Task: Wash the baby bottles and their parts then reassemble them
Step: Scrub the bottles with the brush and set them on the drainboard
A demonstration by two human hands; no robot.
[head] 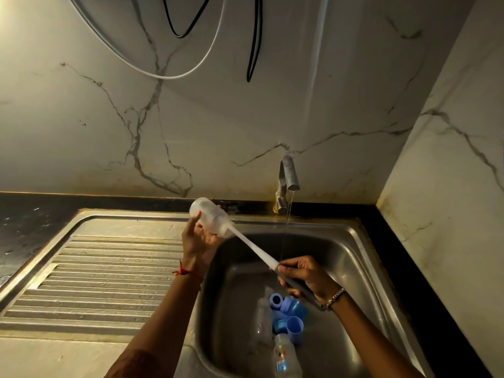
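Two hands busy: left hand [200, 242] grips cloudy plastic bottle [211, 218], right hand [305, 276] grips white-shafted brush [253, 248] by grey handle, above steel sink [331, 242].

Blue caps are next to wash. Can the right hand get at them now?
Likely yes: the blue caps lie uncovered in the sink just below the right hand, though it holds the brush and must drop that first.

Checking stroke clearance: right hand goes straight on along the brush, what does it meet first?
Likely the bottle mouth in the left hand, where the brush goes in. The water stream may cross the right hand's path first; depth unclear.
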